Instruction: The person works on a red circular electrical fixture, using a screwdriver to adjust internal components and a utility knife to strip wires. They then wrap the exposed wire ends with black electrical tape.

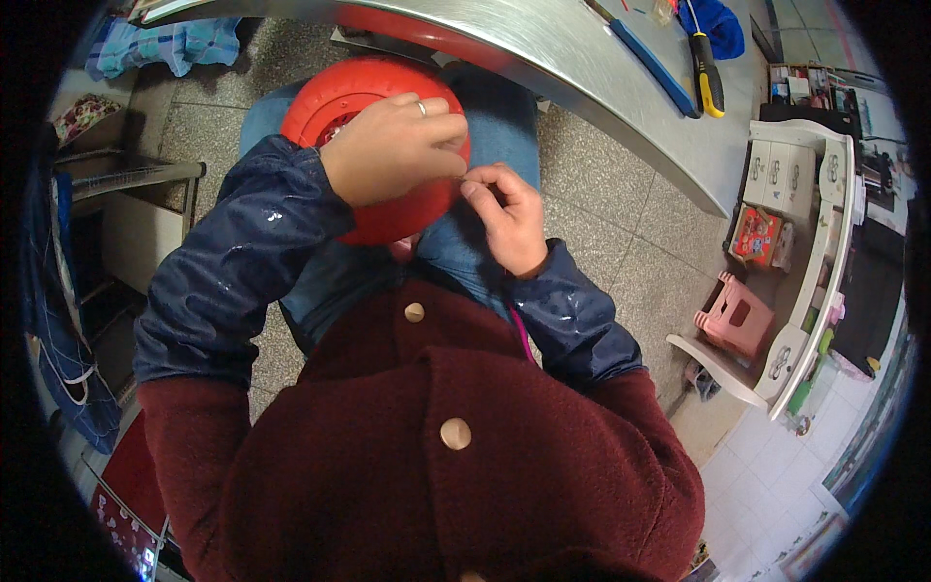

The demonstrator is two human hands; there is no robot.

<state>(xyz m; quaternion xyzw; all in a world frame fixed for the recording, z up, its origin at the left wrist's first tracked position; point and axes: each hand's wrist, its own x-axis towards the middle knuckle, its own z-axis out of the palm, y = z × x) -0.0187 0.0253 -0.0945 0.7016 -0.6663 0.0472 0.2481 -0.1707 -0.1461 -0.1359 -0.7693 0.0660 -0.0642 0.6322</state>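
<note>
1. Head view, the hands: the left hand (398, 145) is lying palm-down over a round red plastic disc (335, 97), its fingers curled onto the disc's right rim and a ring showing on one finger; the right hand (506, 218) is sitting just beside that rim with thumb and forefinger pinched together, but whatever they are pinching is too small to make out; the two hands are nearly touching at the fingertips.

2. Head view, the disc: it is resting on the person's lap, over blue jeans (490, 121), with the left hand covering much of its face; a ribbed outer ring is showing at its upper left.

3. Head view, the clothing: dark blue glossy sleeves are covering both forearms, and a dark red coat with pale round buttons (455, 433) is filling the lower part of the picture.

4. Head view, the surroundings: a metal table (582, 68) is curving across the top, carrying a yellow-handled screwdriver (709, 78) and a blue-handled tool (650, 63); a pink plastic stool (734, 320) is standing on the speckled floor at the right, near a white cabinet (790, 175).
</note>
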